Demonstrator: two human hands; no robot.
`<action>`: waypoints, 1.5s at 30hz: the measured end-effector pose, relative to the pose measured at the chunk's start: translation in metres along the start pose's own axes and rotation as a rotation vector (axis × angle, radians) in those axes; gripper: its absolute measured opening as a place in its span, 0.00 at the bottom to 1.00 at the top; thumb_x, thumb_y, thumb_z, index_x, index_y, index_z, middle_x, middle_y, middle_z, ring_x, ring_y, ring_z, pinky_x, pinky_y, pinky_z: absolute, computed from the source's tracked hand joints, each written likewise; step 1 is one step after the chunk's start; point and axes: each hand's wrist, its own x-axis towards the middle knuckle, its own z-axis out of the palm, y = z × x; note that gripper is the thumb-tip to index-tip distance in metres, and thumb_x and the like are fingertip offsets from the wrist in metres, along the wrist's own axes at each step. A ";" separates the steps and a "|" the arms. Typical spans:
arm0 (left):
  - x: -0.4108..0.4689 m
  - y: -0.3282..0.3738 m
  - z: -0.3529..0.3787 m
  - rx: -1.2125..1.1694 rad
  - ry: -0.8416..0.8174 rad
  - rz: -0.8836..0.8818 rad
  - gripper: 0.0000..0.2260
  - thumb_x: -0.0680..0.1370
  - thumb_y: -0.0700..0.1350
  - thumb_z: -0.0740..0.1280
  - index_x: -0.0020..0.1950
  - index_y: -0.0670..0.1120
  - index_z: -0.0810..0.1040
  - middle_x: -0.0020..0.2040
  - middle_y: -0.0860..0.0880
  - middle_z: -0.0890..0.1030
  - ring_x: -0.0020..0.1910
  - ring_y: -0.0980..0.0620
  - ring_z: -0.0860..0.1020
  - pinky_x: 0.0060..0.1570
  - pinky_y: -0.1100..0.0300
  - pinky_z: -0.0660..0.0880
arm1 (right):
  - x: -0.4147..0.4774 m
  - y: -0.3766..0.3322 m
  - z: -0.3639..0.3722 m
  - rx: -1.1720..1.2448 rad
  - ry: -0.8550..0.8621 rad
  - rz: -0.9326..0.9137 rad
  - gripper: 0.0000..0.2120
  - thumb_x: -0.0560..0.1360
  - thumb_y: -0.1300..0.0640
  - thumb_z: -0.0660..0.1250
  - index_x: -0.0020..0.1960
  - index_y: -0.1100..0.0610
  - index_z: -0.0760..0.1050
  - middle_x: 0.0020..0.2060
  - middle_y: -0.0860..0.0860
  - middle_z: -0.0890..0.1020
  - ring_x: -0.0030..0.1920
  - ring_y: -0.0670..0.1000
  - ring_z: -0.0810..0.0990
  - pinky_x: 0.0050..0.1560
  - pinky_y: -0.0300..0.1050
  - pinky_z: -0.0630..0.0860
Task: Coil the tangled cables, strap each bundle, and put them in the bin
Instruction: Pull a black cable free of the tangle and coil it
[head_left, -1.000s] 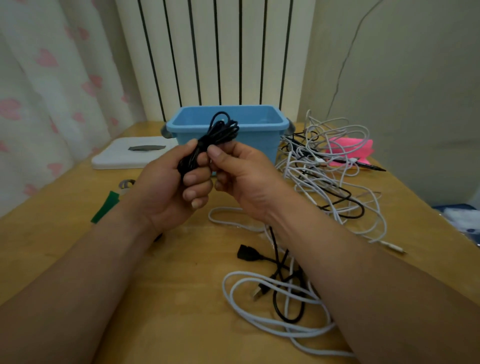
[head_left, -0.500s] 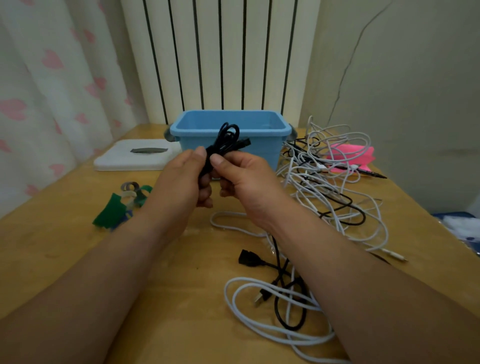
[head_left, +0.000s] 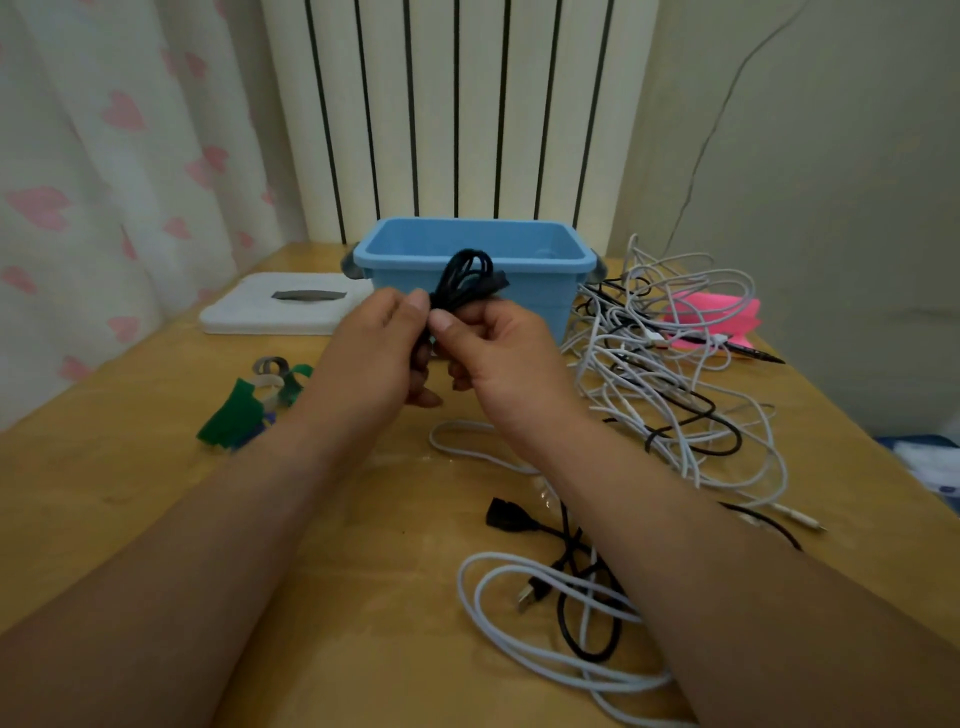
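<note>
A coiled black cable bundle is pinched between my left hand and my right hand, held above the wooden table just in front of the blue bin. Its loops stick up above my fingers; the lower part is hidden in my hands. A big tangle of white and black cables lies to the right of the bin. A white cable and a black cable with plugs lie near me under my right forearm. Green straps lie on the table to the left.
A white flat lid with a grey handle lies left of the bin. A pink object and a black pen sit behind the tangle. A curtain hangs at the left, a radiator at the back.
My hands have turned the black bundle and shifted it slightly. My left hand's grip has moved from a full fist to fingertips. The green straps have come into view.
</note>
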 end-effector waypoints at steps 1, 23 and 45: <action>0.001 0.001 -0.002 -0.130 -0.048 -0.054 0.16 0.89 0.53 0.58 0.56 0.42 0.76 0.38 0.47 0.74 0.33 0.52 0.71 0.34 0.53 0.79 | -0.001 -0.002 0.000 -0.002 -0.003 -0.012 0.07 0.81 0.51 0.73 0.52 0.54 0.81 0.40 0.51 0.85 0.38 0.47 0.81 0.43 0.47 0.80; -0.001 0.005 0.005 -0.470 -0.257 -0.195 0.17 0.89 0.57 0.58 0.48 0.47 0.74 0.32 0.51 0.65 0.28 0.53 0.66 0.29 0.59 0.71 | 0.005 -0.001 -0.009 0.197 -0.039 0.047 0.10 0.78 0.45 0.74 0.49 0.51 0.83 0.39 0.45 0.84 0.40 0.45 0.80 0.45 0.50 0.74; 0.010 -0.002 -0.011 -0.063 0.394 0.075 0.07 0.87 0.50 0.61 0.60 0.48 0.74 0.51 0.50 0.81 0.49 0.53 0.81 0.39 0.65 0.76 | 0.042 0.001 -0.010 -1.482 -0.217 -0.227 0.10 0.81 0.50 0.69 0.58 0.54 0.80 0.53 0.55 0.84 0.53 0.59 0.81 0.47 0.50 0.76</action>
